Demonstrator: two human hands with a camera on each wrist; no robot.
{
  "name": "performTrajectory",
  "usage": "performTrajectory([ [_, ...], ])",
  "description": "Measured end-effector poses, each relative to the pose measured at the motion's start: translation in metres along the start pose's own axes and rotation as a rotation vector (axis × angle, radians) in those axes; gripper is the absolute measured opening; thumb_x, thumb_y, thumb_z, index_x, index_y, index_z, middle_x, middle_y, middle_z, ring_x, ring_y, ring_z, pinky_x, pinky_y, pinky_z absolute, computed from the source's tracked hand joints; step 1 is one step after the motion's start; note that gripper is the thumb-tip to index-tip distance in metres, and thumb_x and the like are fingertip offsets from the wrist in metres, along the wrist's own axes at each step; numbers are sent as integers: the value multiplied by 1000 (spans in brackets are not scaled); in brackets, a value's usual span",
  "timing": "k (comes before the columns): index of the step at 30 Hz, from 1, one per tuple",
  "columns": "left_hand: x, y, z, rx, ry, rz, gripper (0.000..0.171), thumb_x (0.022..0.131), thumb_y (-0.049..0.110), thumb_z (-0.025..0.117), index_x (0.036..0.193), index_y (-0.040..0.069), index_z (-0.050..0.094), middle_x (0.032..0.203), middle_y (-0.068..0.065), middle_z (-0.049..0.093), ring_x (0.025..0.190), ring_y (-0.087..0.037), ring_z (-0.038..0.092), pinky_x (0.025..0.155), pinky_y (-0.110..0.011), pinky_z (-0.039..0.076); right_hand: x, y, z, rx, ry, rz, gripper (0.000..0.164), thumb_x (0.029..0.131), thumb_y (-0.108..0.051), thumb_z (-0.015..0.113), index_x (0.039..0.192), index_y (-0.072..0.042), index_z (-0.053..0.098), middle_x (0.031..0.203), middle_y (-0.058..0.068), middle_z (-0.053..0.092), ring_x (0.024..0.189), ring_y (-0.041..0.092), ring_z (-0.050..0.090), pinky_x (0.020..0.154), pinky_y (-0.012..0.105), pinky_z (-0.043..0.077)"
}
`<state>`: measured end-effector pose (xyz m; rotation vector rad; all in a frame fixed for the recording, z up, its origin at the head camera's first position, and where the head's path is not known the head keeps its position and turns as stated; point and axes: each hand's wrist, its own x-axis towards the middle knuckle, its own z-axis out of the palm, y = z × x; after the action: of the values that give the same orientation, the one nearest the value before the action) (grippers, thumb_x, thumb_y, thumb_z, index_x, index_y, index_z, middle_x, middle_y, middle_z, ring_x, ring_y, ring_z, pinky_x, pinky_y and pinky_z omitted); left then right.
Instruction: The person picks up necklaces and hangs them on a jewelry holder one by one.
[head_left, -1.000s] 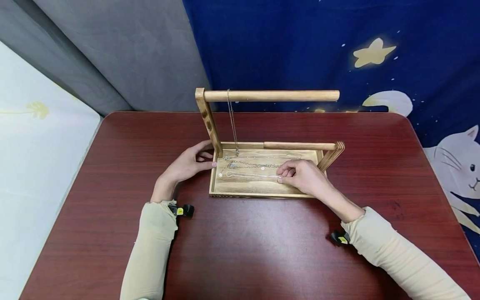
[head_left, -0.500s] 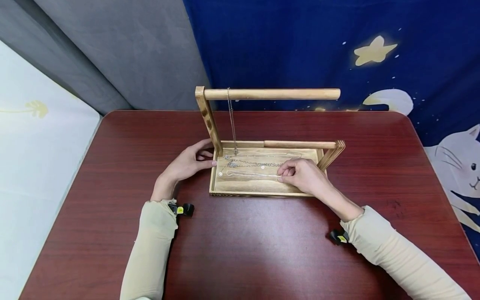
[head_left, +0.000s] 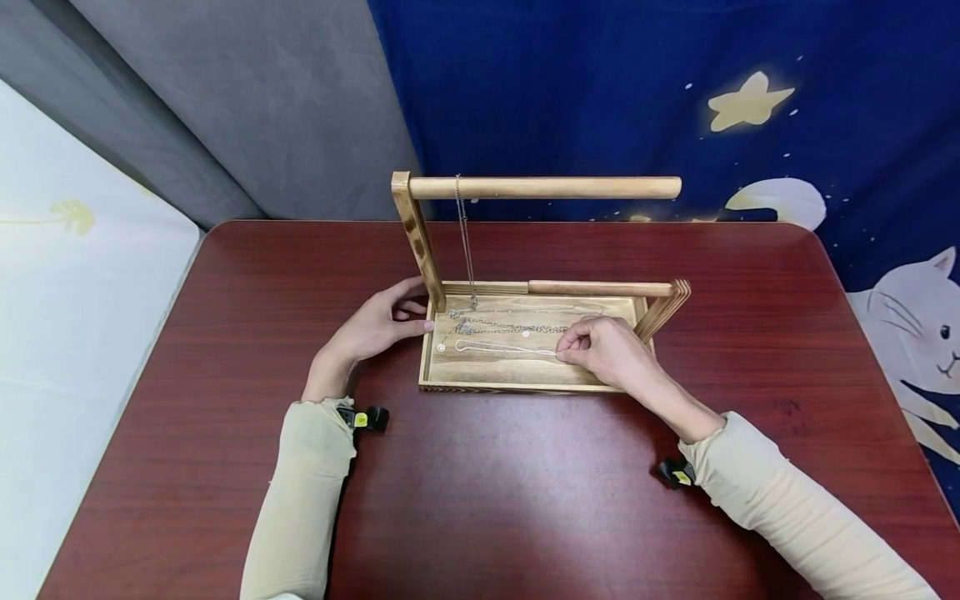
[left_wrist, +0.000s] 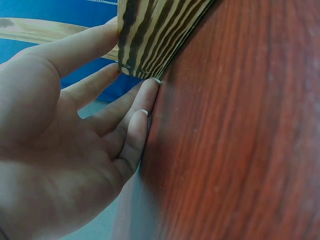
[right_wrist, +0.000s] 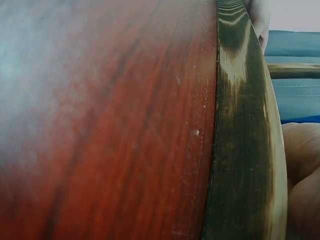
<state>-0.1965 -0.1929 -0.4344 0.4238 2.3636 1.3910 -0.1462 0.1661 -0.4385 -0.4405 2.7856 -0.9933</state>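
Observation:
My right hand [head_left: 606, 348] is over the right part of the shallow wooden tray [head_left: 525, 387], thumb and forefinger pinching the right end of a thin silver necklace [head_left: 495, 347]. That chain lies stretched in a narrow loop across the tray floor. Behind it lie a thicker chain necklace [head_left: 498, 327] and a fine one [head_left: 517, 312]. My left hand [head_left: 372, 325] rests at the tray's left end, thumb on the rim. In the left wrist view, its fingertips touch the striped tray side [left_wrist: 150, 35], and the lower fingers [left_wrist: 134, 137] lie on the tabletop. The right wrist view hides the pinch.
A wooden post [head_left: 420, 242] rises at the tray's back left, carrying a long upper bar [head_left: 547, 188] with one necklace [head_left: 465, 242] hanging from it. A lower bar [head_left: 600, 289] joins a slanted support [head_left: 663, 311] at right. Everything stands on a reddish-brown table [head_left: 480, 500].
My right hand has shifted slightly to the right, drawing the pinched necklace a little the same way. The left hand stays in place.

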Motion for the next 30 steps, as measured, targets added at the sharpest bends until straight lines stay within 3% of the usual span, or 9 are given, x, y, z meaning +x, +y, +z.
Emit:
performTrajectory([
  [14, 1, -2, 1, -14, 5, 3, 71, 90, 9, 74, 152, 9, 39, 145, -11, 49, 116, -28, 57, 92, -34, 47, -2, 1, -2, 26, -29, 25, 7, 88, -22, 77, 81, -22, 76, 72, -8, 60, 68, 9, 54, 63, 27, 45],
  [30, 1, -1, 0, -19, -2, 3, 70, 91, 9, 72, 152, 8, 38, 145, -12, 49, 116, -29, 56, 91, -31, 46, -3, -2, -3, 109, -52, -18, 5, 94, -19, 71, 90, -16, 74, 83, -5, 67, 77, 10, 59, 70, 28, 48],
])
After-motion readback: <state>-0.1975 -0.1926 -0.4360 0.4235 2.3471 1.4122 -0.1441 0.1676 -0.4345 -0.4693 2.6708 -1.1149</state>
